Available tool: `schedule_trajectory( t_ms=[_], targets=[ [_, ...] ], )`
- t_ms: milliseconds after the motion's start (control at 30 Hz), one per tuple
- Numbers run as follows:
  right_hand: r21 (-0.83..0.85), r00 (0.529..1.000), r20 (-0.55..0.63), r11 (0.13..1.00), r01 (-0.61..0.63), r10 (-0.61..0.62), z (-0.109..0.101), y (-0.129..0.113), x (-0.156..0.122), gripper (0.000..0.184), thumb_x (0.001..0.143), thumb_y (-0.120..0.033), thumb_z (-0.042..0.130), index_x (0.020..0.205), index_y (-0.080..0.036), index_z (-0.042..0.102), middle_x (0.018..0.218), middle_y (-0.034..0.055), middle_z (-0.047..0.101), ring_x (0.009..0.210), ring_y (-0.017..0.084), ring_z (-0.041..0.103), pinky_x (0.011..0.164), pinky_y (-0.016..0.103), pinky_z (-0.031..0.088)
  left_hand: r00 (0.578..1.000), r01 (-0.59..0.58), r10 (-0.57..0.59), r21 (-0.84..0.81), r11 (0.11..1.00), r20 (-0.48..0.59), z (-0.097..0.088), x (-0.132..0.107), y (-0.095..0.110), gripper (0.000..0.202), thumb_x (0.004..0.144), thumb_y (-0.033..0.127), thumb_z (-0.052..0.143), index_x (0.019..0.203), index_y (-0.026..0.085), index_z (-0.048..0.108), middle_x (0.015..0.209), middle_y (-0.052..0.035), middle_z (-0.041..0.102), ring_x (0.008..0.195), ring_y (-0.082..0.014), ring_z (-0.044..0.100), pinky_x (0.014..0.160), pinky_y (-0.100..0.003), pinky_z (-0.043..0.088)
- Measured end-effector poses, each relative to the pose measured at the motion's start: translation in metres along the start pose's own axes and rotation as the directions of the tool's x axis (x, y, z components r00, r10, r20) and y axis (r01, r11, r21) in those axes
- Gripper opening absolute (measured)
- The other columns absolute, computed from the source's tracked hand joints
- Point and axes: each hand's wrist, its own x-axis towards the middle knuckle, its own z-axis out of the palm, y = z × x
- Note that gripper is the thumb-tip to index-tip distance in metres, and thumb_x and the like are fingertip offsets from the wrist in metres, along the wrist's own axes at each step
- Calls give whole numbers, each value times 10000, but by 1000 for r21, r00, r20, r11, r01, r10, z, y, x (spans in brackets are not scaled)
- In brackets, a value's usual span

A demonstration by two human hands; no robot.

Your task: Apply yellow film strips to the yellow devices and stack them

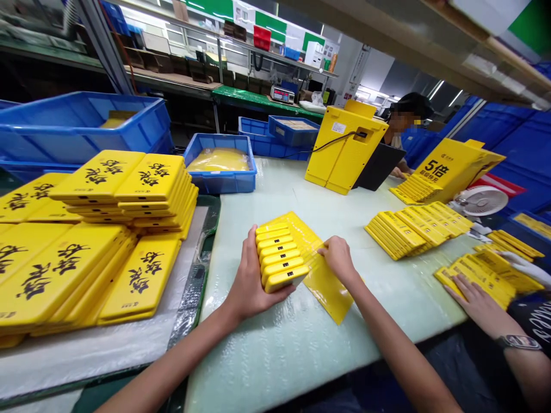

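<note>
— Shelving, blue plastic crates (219,183) and a pale, glossy green-white tabletop (275,355) fill my remote feed. What can you read from there?

— A bold "5倍" on the tall yellow stand (451,169) at far right. Black brush-style characters cover the glossy yellow plastic slabs (124,178) piled left of the table.

— My left hand (249,269) is closed around a stack of rounded yellow rectangular units (279,258) on the tabletop, small dark slots showing in their ends.

— And your right?

— My right hand (340,258) presses, curled and narrow, on a translucent yellow plastic sleeve (329,292) beside that stack. Gripping or only touching, I can't tell.

— Anyone nearby?

— A co-worker's bare hand (473,304) lies on flat yellow packets (482,275), beside a white-gloved hand (520,267).
</note>
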Motion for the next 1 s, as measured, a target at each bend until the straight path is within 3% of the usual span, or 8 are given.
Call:
schedule_trajectory(
  t_ms=[200,433,600,800,1000],
  targets=[
    [-105,1000,19,994,-4,6,3,-7,3,139,956,-190,763,1031,-84,814,1158,202,780,1054,253,738,788,273,439,1000,8,-8,-12,1000,-12,1,0,1,1399,746,622,880,1725,230,-39,1650,-239,328,1526,-478,405,1245,-696,394],
    [-108,999,33,994,-28,32,-2,-5,5,113,905,-228,807,975,-155,857,1030,146,827,966,242,762,699,277,410,999,37,-36,-37,999,21,0,-1,2,1406,749,588,891,1717,242,-69,1676,-250,282,1558,-489,359,1261,-711,365],
    [-94,999,-3,995,-39,39,-2,-3,-6,177,964,-267,725,986,-187,881,1024,134,829,957,259,753,664,305,368,998,55,-53,-62,997,37,0,-2,4,1427,736,580,911,1710,252,-78,1686,-252,259,1561,-489,361,1270,-708,350],
    [-80,997,-79,997,3,-10,4,3,-16,205,997,-278,685,975,-228,882,1083,98,800,1047,245,693,732,303,400,999,32,-30,-64,997,25,0,-1,5,1440,718,566,925,1713,252,-67,1673,-241,283,1570,-486,341,1277,-710,343],
    [-36,991,-94,995,95,-98,5,12,-8,167,968,-235,720,935,-225,884,1013,76,799,1046,236,657,835,305,431,999,27,-25,-74,997,26,1,-2,3,1443,719,585,920,1711,216,-61,1686,-262,261,1576,-488,332,1278,-703,347]
  ],
)
